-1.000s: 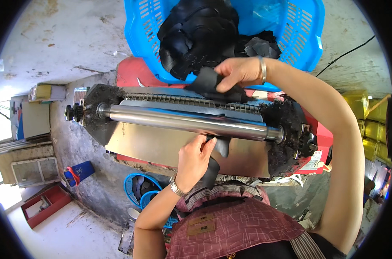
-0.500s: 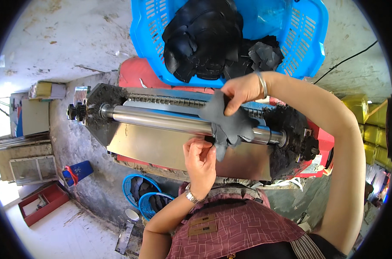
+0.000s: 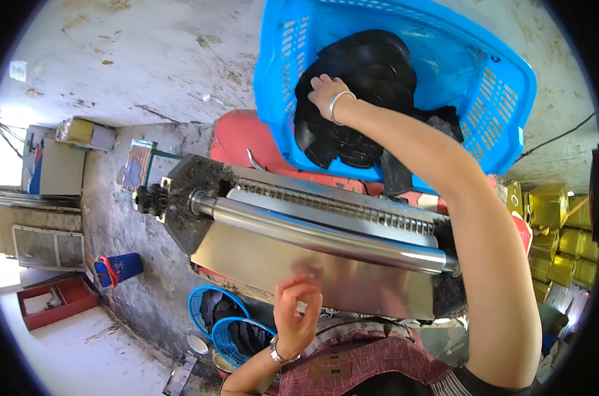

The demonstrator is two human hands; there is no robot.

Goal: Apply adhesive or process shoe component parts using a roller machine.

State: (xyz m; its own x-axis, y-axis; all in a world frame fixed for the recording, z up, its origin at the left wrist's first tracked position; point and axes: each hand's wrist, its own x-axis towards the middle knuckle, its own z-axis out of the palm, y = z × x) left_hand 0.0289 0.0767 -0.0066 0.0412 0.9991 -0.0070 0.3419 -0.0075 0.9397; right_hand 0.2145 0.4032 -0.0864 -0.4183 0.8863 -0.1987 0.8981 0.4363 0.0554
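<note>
Plastic basket (image 3: 273, 86): bright blue. Cut pieces (image 3: 378, 59): black. Roller (image 3: 326, 241): silver. Feed plate (image 3: 247, 251): brassy, pinkish toward right. Machine housing (image 3: 237, 142): red. Apron (image 3: 398, 352): maroon, pale angular line pattern. Bucket (image 3: 126, 265): dark blue.

Surroundings, positions referred to the dark-blue tapered bin with a red band (image 3: 123, 266).
Left: white-framed, two-paned rectangular panel (image 3: 55, 249). Lower left: shallow red rectangular tray (image 3: 73, 298). Lower right: small round white bowl (image 3: 197, 344). Above: yellow-and-white boxy stack (image 3: 80, 132). Far right: glossy yellow block-shaped containers (image 3: 570, 243); higher there, thin black cable (image 3: 557, 138).
</note>
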